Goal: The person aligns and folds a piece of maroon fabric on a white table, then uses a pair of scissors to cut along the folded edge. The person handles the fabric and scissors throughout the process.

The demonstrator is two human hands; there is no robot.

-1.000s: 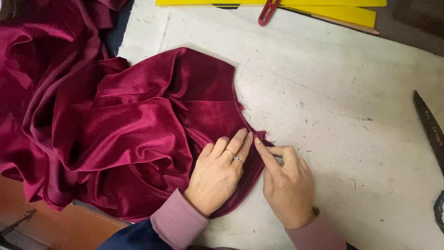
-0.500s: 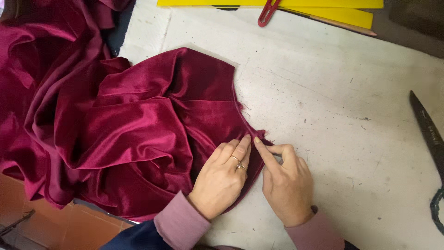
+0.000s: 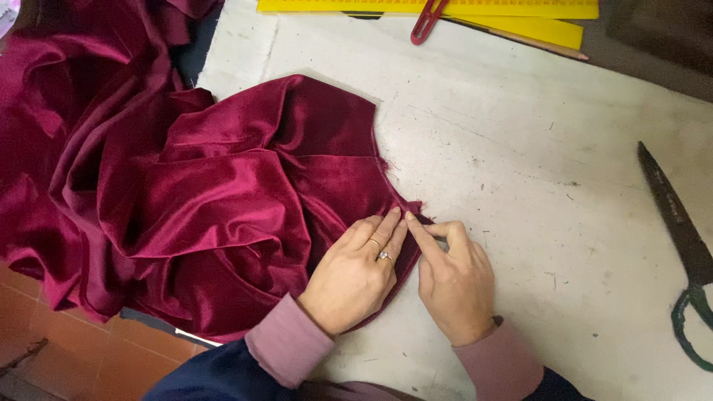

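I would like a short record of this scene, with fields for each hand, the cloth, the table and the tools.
left hand: left hand flat on the cloth, fingers together, a ring on one finger
right hand: right hand, index fingertip pressing the cloth's edge
cloth: crumpled dark red velvet fabric, hanging over the table's left side
table: scuffed white worktable
tools: large dark scissors at right; yellow rulers at top

A white, scratched worktable (image 3: 520, 148) fills most of the frame; a reddish tiled floor (image 3: 67, 349) shows in the lower left corner.
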